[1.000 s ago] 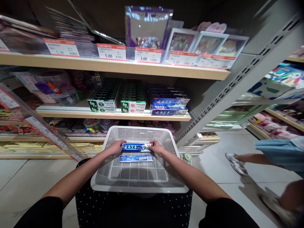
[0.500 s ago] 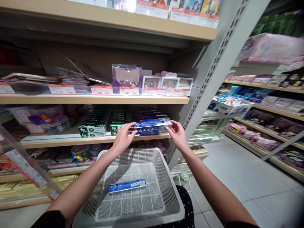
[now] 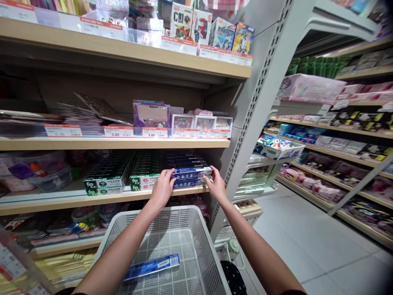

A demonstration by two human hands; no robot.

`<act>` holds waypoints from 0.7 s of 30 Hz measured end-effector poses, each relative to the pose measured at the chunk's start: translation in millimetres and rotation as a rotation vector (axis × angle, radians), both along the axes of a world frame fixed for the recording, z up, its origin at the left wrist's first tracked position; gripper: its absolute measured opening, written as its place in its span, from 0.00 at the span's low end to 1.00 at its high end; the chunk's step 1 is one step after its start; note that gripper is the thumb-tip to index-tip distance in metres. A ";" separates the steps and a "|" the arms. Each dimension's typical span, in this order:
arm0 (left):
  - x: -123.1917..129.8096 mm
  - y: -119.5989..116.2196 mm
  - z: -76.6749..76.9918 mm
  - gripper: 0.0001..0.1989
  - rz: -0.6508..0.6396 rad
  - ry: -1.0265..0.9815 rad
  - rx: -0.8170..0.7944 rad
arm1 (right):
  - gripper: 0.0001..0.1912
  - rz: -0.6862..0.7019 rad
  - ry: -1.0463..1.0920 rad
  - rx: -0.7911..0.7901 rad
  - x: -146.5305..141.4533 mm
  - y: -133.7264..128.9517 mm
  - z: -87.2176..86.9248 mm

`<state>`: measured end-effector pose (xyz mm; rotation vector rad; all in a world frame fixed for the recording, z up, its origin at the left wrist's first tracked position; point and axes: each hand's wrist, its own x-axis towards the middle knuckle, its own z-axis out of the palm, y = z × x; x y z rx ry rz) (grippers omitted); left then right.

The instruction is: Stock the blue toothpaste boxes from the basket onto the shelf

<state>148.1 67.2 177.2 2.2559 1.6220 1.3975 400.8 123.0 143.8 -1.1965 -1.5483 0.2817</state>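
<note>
My left hand (image 3: pixel 162 187) and my right hand (image 3: pixel 216 185) pinch a long blue toothpaste box (image 3: pixel 193 176) by its two ends. It sits at the front of the blue box stack (image 3: pixel 184 160) on the low shelf, above another box of the same kind. Both sets of fingers are closed on the ends, with the thumbs at the front face. Left of my left hand stand green and white toothpaste boxes (image 3: pixel 144 180) in rows. Below my arms is a grey plastic basket (image 3: pixel 196 229), with a slim blue and white pack (image 3: pixel 153 265) lying in it.
The shelf above (image 3: pixel 116 143) holds small framed items and a purple box (image 3: pixel 151 116). A slotted grey upright (image 3: pixel 250 135) stands to the right, with a tiled floor (image 3: pixel 294 229) beyond. Plastic tubs (image 3: pixel 43 172) fill the shelf's left end.
The blue toothpaste box, tilted in my hands before, now lies level at the front of its stack. The view has tilted up and shifted, so more of the upper shelf shows.
</note>
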 end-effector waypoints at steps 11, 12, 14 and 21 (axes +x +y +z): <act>3.7 19.8 4.8 0.15 0.174 0.183 -0.041 | 0.27 -0.021 -0.054 0.005 -5.9 27.8 1.4; 4.8 22.0 5.8 0.15 0.201 0.212 -0.060 | 0.27 -0.030 -0.065 -0.001 -6.3 31.5 1.8; 7.3 25.9 8.3 0.14 0.250 0.270 -0.098 | 0.27 -0.048 -0.074 -0.005 -7.1 36.6 2.3; 17.7 27.7 18.8 0.14 0.316 0.379 -0.201 | 0.26 -0.035 -0.060 -0.020 -8.1 34.8 7.3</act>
